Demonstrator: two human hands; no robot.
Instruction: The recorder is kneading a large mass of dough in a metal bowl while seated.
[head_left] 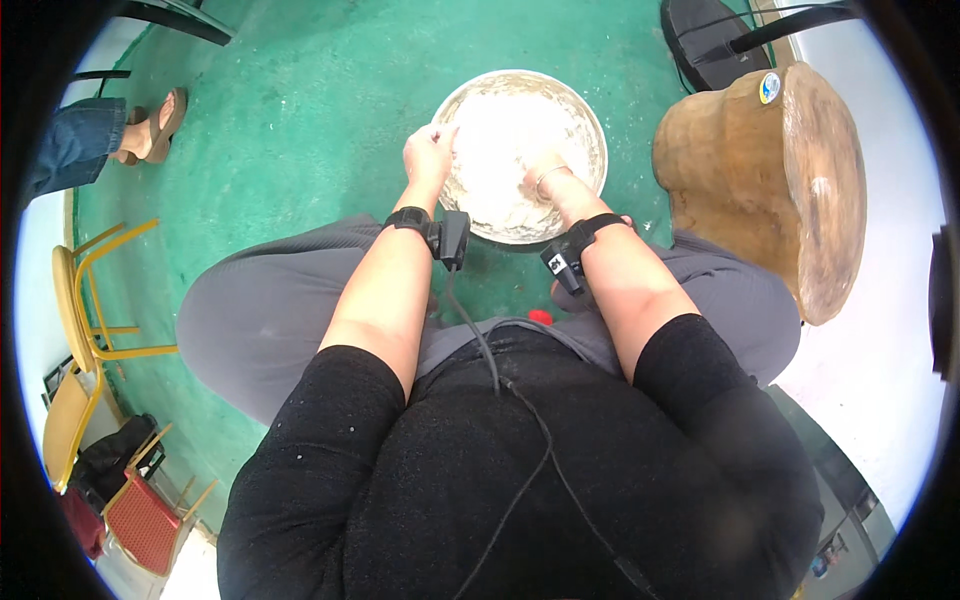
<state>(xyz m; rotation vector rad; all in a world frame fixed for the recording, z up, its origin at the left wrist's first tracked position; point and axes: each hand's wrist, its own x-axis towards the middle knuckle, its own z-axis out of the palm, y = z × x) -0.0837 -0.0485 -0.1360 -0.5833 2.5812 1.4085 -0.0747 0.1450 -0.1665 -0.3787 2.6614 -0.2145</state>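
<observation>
A wide round metal bowl (597, 140) stands on the green floor in front of me. Inside it lies a white, floury mass (490, 135), dough or flour, so bright that its detail is washed out. At the bowl's left rim is my left hand (428, 157), its fingers curled closed on the edge. My right hand (545, 170), with a thin bracelet at the wrist, reaches into the right part of the white mass; its fingers are lost in glare. Black straps with small devices circle my left forearm (440, 235) and my right forearm (575, 250).
To the right stands a large wooden stump (730, 170), with a black stand base (705, 45) behind it. A person's sandalled foot (160, 125) shows at far left, above yellow-framed chairs (75, 300). A cable (470, 330) runs down my front.
</observation>
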